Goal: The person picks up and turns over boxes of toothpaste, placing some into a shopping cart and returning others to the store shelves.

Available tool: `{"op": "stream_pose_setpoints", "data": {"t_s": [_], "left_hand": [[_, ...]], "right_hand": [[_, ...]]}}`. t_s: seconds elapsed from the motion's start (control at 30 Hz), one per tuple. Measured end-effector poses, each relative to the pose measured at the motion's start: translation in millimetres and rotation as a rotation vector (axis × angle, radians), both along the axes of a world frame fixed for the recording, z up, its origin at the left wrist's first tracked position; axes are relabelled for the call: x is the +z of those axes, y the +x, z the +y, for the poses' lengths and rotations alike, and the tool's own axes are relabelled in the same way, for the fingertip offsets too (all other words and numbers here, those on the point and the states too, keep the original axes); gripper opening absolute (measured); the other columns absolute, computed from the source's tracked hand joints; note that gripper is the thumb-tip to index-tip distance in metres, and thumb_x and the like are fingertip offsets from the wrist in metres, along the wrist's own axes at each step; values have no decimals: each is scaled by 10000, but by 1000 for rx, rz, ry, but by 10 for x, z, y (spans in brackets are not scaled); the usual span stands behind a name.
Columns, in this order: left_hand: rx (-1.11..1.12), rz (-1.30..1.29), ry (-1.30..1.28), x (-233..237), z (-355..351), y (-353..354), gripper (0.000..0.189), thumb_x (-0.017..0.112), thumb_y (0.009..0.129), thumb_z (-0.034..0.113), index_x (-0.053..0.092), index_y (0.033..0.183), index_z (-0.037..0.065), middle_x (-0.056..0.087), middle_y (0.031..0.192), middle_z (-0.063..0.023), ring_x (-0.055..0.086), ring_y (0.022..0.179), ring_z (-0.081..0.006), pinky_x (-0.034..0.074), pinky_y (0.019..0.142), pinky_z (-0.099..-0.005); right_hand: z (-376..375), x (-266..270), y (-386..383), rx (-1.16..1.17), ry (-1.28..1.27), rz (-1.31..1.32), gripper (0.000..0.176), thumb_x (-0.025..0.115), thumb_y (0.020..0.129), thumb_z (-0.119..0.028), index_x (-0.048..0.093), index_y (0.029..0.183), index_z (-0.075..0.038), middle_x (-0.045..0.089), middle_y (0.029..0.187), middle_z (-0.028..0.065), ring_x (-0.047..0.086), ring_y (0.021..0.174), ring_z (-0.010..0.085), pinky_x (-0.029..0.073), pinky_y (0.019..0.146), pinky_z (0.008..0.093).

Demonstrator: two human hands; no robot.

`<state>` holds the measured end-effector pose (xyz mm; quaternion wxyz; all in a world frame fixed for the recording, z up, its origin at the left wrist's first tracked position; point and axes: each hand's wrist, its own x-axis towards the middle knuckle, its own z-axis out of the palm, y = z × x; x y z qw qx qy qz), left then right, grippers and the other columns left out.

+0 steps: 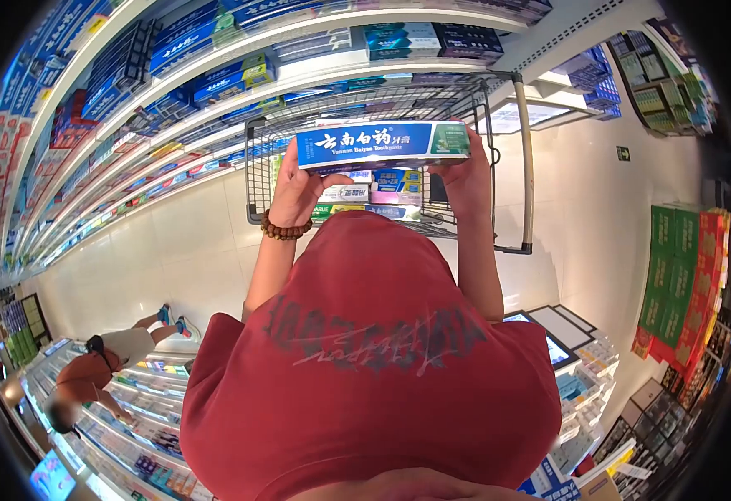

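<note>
A blue, white and green toothpaste box [374, 142] is held level in front of my chest, its printed front turned toward me. My left hand [297, 188], with a brown beaded bracelet [286, 227] on the wrist, is closed on the box's left end. At the other end, my right hand [465, 179] grips it, with its fingers partly hidden behind. Below the box a shopping cart [252, 179] of dark wire shows several more toothpaste boxes [399, 181] inside.
Shelves [315, 75] packed with boxed toothpaste run along the front and left. The cart's handle [526, 167] stands at the right. Another person [102, 363] is by lower shelves at the left. Stacked green and red cartons [678, 280] stand at the far right.
</note>
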<state>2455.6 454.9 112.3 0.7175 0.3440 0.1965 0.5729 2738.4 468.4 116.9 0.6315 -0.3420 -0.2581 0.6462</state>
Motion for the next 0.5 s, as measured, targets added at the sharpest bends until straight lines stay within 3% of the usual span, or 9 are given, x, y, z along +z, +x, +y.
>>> {"op": "stream_pose_setpoints", "data": {"t_s": [0.17, 0.33, 0.43, 0.47, 0.5], "left_hand": [[18, -23, 5, 116, -103, -58, 902, 759, 831, 422, 270, 1495, 54, 497, 1379, -159, 562, 1215, -311, 574, 875, -494], [102, -15, 0, 8, -217, -145, 758, 707, 864, 468, 383, 1398, 39, 522, 1348, -179, 584, 1187, -317, 579, 874, -475], [80, -42, -57, -97, -195, -243, 650, 623, 925, 474, 440, 1363, 30, 582, 1280, -179, 633, 1111, -303, 589, 860, -461], [123, -23, -147, -16, -216, -213, 622, 541, 958, 513, 476, 1331, 19, 621, 1218, -188, 660, 1054, -308, 596, 834, -449], [98, 63, -178, 35, -210, -227, 648, 481, 967, 558, 500, 1302, 4, 653, 1137, -199, 688, 964, -306, 604, 785, -439]], "right_hand": [[8, -11, -8, 80, 29, 131, 486, 443, 1027, -344, 444, 1399, -32, 633, 1217, 136, 668, 1013, 249, 621, 735, 387], [-43, 137, -86, 147, 152, 119, 471, 437, 1024, -307, 433, 1416, -47, 603, 1281, 122, 628, 1121, 250, 607, 800, 402], [-23, -12, -47, 141, 65, 63, 433, 429, 1027, -309, 469, 1367, -44, 618, 1246, 113, 639, 1099, 229, 600, 808, 389], [11, 19, -76, 154, 27, 13, 414, 425, 1031, -329, 500, 1313, -35, 631, 1202, 100, 654, 1059, 205, 602, 760, 358], [-10, 95, -91, 234, 32, -19, 430, 418, 1033, -354, 513, 1297, -29, 648, 1132, 96, 691, 896, 191, 601, 688, 332]]}}
